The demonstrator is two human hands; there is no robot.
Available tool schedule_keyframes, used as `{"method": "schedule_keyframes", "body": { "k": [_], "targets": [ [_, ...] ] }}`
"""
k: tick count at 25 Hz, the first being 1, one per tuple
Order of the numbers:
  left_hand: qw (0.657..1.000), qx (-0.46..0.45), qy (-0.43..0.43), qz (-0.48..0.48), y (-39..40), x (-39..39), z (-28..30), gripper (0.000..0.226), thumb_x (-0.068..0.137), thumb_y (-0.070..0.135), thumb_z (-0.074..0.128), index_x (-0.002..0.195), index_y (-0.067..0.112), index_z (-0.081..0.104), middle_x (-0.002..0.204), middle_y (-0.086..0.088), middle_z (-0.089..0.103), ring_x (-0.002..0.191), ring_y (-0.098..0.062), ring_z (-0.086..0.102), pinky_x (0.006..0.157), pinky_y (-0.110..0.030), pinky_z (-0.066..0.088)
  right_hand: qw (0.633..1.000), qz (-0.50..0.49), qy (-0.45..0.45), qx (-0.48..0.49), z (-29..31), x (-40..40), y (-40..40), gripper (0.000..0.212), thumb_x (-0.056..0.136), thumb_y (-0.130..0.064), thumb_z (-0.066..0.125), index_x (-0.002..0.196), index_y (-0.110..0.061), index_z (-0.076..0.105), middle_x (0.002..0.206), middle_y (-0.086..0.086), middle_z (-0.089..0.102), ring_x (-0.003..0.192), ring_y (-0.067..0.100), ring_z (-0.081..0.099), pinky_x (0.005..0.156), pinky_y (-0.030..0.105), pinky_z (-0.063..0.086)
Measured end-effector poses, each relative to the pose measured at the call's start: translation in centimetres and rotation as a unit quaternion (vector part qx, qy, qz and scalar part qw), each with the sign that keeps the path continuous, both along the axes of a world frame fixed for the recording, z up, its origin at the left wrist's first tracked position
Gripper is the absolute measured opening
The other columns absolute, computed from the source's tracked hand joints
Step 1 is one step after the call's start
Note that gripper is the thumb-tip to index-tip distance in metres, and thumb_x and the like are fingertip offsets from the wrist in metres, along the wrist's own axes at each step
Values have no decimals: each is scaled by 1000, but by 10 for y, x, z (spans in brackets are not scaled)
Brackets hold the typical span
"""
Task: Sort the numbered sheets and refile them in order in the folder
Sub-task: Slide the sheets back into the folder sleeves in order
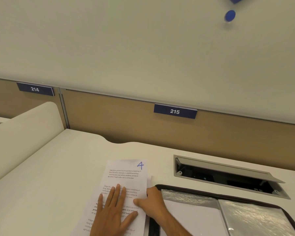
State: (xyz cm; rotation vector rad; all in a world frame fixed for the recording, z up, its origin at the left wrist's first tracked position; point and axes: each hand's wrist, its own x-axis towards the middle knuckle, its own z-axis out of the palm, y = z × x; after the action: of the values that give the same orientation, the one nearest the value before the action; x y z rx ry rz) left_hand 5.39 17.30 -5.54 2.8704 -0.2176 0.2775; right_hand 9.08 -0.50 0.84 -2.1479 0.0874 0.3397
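A printed sheet marked with a blue 4 (126, 178) lies on top of a small stack of sheets on the white desk (49, 176). My left hand (114, 208) rests flat on it, fingers straight and spread. My right hand (152, 201) grips the stack's right edge, thumb on top of the sheet and fingers curled under. To the right lies an open black folder (228, 212) with shiny plastic sleeves; a white sheet shows in its left sleeve.
An open cable hatch (228, 174) with a raised grey lid is sunk into the desk behind the folder. A tan partition with labels 214 (35, 89) and 215 (174, 111) runs along the back. A white divider panel (24, 128) stands at the left.
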Motion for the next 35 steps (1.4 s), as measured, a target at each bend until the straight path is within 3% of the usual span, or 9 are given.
{"method": "schedule_keyframes", "body": {
  "k": [4,8,11,13,17,20,23,31,35],
  "targets": [
    [999,-47,19,-2,-2,-6,20,94,88,84,27,156,19,29,159,-3,30,150,-13,15,118,-40,3,997,-11,31,70,17,-7,-24,28,78,-16,80,106,-17,76,103,-7,77,89,9,74,81,32,62],
    [991,-121,-9,58,-8,-8,46,99,80,87,12,158,28,-7,164,9,-11,153,-11,-7,122,-39,-7,991,-12,50,122,43,-21,-69,22,84,-8,77,104,-17,74,99,-4,78,88,15,76,76,37,63],
    [957,-273,15,93,-31,-19,73,98,86,73,50,160,26,7,164,2,21,146,-20,29,119,-44,25,988,2,70,139,56,-37,-110,28,86,-10,77,113,-13,71,104,-2,78,94,19,75,83,42,62],
    [904,-408,59,113,-49,-27,86,94,86,48,73,158,28,16,139,-2,54,114,-20,58,96,-40,49,987,6,83,139,59,-50,-140,33,86,-13,77,118,-13,69,108,-1,77,97,21,75,87,45,60],
    [825,-528,170,108,-90,-43,91,82,85,20,79,152,29,32,89,-9,75,84,-24,71,81,-42,56,985,4,102,140,66,-78,-197,36,86,-13,76,122,-16,68,112,1,76,101,22,74,90,45,59],
    [782,-587,198,73,-131,-58,99,74,89,6,73,148,28,34,79,-5,77,74,-22,75,71,-40,59,982,-34,100,158,68,-96,-234,34,86,-9,75,119,-12,69,110,4,76,101,25,74,91,47,58],
    [776,-597,195,58,-168,-65,102,67,90,6,72,143,29,38,80,12,77,74,-19,75,73,-44,61,976,-72,106,175,64,-112,-265,32,84,-9,78,116,-8,72,109,8,76,100,28,74,94,50,57],
    [778,-591,207,57,-267,-62,93,65,92,17,71,145,35,37,99,-1,75,81,-21,75,73,-45,63,970,-121,72,199,54,-134,-348,36,81,-6,80,116,-8,71,109,8,76,100,28,74,94,48,57],
    [778,-596,189,59,-308,-50,88,35,100,25,60,133,30,51,93,1,75,84,-16,73,76,-39,61,962,-153,32,224,54,-128,-398,39,78,-1,80,115,-1,71,110,13,75,102,31,73,95,48,56]
  ]
}}
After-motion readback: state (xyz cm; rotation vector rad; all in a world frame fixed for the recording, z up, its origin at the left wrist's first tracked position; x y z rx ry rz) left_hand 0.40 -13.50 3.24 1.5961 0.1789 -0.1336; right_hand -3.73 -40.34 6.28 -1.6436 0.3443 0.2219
